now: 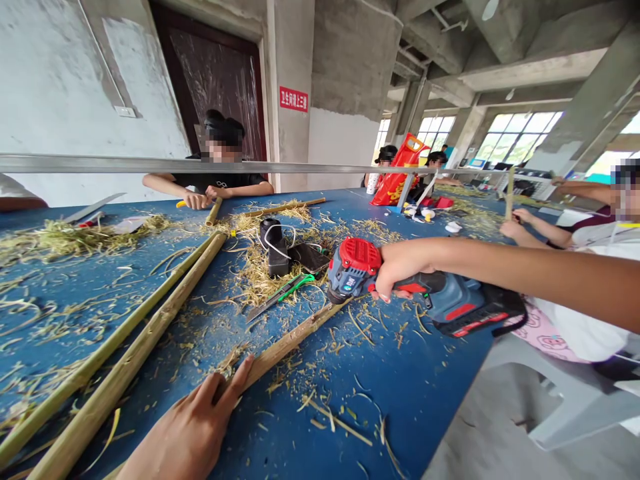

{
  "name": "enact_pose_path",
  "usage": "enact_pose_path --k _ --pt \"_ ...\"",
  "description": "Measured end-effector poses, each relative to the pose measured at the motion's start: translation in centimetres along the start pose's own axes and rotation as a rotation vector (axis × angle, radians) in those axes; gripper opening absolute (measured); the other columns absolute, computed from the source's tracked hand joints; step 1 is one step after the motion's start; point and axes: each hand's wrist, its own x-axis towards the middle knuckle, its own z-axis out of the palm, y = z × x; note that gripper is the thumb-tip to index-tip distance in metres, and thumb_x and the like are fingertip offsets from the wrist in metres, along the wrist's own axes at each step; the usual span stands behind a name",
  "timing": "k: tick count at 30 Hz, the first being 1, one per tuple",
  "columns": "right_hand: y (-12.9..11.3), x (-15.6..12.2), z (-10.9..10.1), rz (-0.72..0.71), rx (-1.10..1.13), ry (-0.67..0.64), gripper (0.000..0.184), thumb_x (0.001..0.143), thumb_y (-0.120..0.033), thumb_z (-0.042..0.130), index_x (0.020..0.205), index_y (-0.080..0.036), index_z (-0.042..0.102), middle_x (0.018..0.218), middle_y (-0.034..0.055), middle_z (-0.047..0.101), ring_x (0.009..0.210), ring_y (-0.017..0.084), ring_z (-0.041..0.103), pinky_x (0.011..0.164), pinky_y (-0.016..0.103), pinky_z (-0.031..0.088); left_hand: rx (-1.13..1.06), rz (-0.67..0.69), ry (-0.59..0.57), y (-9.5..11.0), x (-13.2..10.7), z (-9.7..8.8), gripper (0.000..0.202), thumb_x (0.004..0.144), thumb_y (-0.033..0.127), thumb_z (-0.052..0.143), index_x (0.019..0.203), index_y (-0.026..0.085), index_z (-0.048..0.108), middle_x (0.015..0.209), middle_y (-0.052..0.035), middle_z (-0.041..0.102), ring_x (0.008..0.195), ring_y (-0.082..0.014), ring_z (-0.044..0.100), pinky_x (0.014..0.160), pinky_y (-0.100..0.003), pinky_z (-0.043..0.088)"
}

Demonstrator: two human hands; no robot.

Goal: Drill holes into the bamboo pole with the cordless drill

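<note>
My right hand is wrapped round the grip of a red and blue cordless power tool, whose head rests on the far end of a split bamboo strip. This strip lies slanted across the blue table. My left hand presses flat on the strip's near end, fingers stretched out. The tool's battery pack sticks out past the table edge.
Two long bamboo poles lie slanted at the left. A green-handled knife, a black charger with a white cable and a dark phone lie amid shavings. Other people sit across and at the right. A metal rail crosses above.
</note>
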Motion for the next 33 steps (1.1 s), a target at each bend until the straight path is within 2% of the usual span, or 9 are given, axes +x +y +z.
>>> enact_pose_path --k 3,5,8,12,17,23,33 --pt "0.2 0.1 0.0 -0.021 0.006 -0.035 0.006 0.053 -0.014 0.057 0.057 -0.012 0.052 0.042 -0.0024 0.048 0.038 0.009 0.046 0.039 0.02 0.039 -0.01 0.071 -0.062 0.0 0.1 -0.3 0.068 0.08 0.006 0.024 0.138 0.032 0.0 0.101 -0.0053 0.057 0.072 -0.0132 0.061 0.071 -0.025 0.048" --pt "0.3 0.3 -0.3 -0.019 0.021 -0.057 0.009 0.053 -0.015 0.058 0.061 -0.012 0.054 0.044 -0.0022 0.049 0.039 0.009 0.046 0.04 0.021 0.041 -0.001 0.067 -0.075 0.1 0.2 -0.5 0.068 0.08 0.006 0.024 0.138 0.031 -0.001 0.1 -0.0061 0.057 0.073 -0.0142 0.061 0.071 -0.027 0.048" --pt "0.3 0.6 -0.8 -0.008 0.043 -0.064 0.013 0.051 -0.015 0.059 0.063 -0.011 0.055 0.048 -0.0011 0.051 0.041 0.009 0.048 0.04 0.021 0.041 0.003 0.069 -0.085 0.3 0.2 -0.7 0.067 0.08 0.005 0.022 0.139 0.03 0.001 0.101 -0.0066 0.056 0.078 -0.0156 0.06 0.073 -0.028 0.048" --pt "0.0 0.4 -0.9 0.006 0.046 -0.067 0.014 0.05 -0.015 0.058 0.063 -0.01 0.056 0.048 -0.0009 0.052 0.041 0.008 0.047 0.039 0.02 0.04 -0.006 0.057 -0.082 0.2 0.1 -0.4 0.067 0.08 0.006 0.022 0.139 0.03 0.002 0.103 -0.0064 0.056 0.075 -0.0148 0.06 0.073 -0.028 0.048" --pt "-0.5 -0.1 -0.6 0.016 0.017 -0.048 0.011 0.05 -0.015 0.057 0.061 -0.011 0.055 0.044 -0.0018 0.049 0.04 0.008 0.045 0.039 0.02 0.04 -0.02 0.07 -0.038 0.1 0.0 -0.3 0.069 0.078 0.006 0.026 0.139 0.031 0.005 0.101 -0.0047 0.058 0.074 -0.0137 0.06 0.071 -0.024 0.048" --pt "-0.6 -0.1 -0.6 0.012 -0.002 -0.047 0.006 0.053 -0.013 0.057 0.058 -0.013 0.054 0.047 -0.001 0.049 0.043 0.009 0.046 0.041 0.02 0.04 -0.044 0.061 -0.06 0.3 0.2 -0.7 0.068 0.077 0.004 0.024 0.139 0.029 0.012 0.099 -0.0054 0.058 0.074 -0.0126 0.06 0.073 -0.023 0.047" --pt "-0.3 0.1 -1.0 -0.007 0.016 -0.074 0.006 0.056 -0.012 0.058 0.059 -0.015 0.054 0.047 -0.0008 0.049 0.043 0.01 0.047 0.043 0.022 0.04 -0.024 0.064 -0.043 0.3 0.1 -0.7 0.066 0.078 0.006 0.026 0.138 0.029 0.013 0.102 -0.0059 0.058 0.077 -0.0138 0.061 0.074 -0.023 0.048"
